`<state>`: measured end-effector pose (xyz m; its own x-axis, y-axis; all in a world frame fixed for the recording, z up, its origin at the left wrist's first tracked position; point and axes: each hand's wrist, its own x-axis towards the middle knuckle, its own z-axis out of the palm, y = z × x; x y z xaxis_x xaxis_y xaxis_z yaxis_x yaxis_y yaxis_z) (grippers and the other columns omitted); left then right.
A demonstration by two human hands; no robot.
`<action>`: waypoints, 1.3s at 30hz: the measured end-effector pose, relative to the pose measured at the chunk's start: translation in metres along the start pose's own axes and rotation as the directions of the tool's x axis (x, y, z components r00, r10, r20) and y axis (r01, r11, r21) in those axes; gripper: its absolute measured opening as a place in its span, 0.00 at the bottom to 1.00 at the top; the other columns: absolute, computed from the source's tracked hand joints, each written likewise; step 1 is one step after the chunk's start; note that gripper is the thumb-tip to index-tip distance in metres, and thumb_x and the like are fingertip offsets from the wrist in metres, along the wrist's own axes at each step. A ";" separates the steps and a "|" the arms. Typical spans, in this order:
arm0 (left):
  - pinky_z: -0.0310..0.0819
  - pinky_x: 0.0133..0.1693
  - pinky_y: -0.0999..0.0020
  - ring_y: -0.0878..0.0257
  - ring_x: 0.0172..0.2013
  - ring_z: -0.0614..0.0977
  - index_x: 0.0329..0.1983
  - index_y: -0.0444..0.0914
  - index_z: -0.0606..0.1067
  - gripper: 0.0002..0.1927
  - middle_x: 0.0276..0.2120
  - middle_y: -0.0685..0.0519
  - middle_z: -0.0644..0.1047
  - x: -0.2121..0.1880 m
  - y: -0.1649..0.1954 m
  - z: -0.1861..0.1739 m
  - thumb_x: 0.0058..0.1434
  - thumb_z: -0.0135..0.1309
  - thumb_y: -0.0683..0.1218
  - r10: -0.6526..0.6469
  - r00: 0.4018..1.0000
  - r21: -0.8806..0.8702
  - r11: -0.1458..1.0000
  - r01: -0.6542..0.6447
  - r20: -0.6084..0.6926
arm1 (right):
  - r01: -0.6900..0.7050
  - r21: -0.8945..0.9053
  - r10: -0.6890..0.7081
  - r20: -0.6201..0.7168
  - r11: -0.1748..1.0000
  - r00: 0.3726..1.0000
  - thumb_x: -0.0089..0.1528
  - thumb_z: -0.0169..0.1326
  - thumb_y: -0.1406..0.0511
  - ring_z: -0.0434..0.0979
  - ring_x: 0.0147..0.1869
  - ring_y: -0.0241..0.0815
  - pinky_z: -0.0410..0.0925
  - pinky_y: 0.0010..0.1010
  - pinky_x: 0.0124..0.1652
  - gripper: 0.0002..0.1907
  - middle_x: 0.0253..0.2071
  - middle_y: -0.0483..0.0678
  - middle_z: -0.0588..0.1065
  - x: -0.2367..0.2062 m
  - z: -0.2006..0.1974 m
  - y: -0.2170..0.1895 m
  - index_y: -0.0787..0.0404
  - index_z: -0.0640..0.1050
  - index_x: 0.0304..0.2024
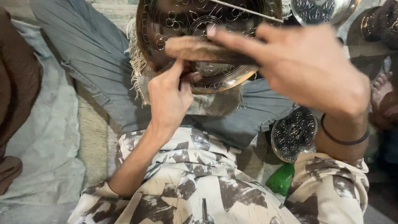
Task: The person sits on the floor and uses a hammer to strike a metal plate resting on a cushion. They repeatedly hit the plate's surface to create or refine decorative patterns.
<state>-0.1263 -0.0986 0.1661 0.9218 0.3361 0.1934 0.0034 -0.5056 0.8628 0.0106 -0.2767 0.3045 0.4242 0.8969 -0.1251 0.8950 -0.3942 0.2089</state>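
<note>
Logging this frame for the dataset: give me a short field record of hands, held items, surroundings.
view: head camera, looking down at lap
left hand: pinches a small tool against the engraved metal plate
right hand: grips a wooden handle, blurred
plate: engraved with floral patterns, resting over a fringed cloth on the lap
nearby: smaller engraved plate, green object
wrist: dark band on right

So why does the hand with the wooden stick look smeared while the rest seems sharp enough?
In the head view, the right hand and its wooden tool are streaked by motion blur and loom large close to the lens; the left hand is crisper. The engraved metal plate catches soft glare, and the right edge falls into dim shadow.
</note>
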 end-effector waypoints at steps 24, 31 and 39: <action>0.82 0.40 0.76 0.69 0.44 0.87 0.54 0.34 0.73 0.12 0.45 0.52 0.84 0.044 0.024 -0.050 0.68 0.57 0.34 0.116 0.957 -0.246 0.968 -0.049 0.267 | -0.146 0.964 0.877 -0.131 0.221 0.462 0.65 0.72 0.70 0.78 0.42 0.31 0.72 0.21 0.45 0.25 0.40 0.44 0.78 -0.048 0.120 -0.035 0.67 0.68 0.54; 0.71 0.33 0.69 0.63 0.35 0.83 0.52 0.35 0.76 0.12 0.37 0.49 0.82 0.079 0.023 -0.068 0.67 0.64 0.36 0.203 0.974 0.023 0.978 -0.206 0.096 | -0.028 0.817 0.580 -0.385 0.576 0.718 0.68 0.64 0.77 0.75 0.51 0.37 0.71 0.28 0.54 0.22 0.50 0.52 0.76 -0.038 0.096 0.013 0.69 0.68 0.59; 0.83 0.55 0.72 0.62 0.50 0.86 0.57 0.31 0.71 0.12 0.51 0.46 0.82 0.064 0.004 -0.067 0.73 0.55 0.31 0.318 0.943 -0.325 0.906 -0.272 0.099 | -0.139 0.861 0.725 -0.313 0.489 0.614 0.65 0.67 0.72 0.75 0.45 0.36 0.71 0.28 0.47 0.23 0.42 0.50 0.75 -0.053 0.112 -0.011 0.68 0.69 0.55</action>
<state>-0.0927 -0.0258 0.2130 0.9085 0.0772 0.4106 -0.3735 -0.2907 0.8809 -0.0062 -0.3429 0.2001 0.8660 0.3272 0.3782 0.4977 -0.4903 -0.7154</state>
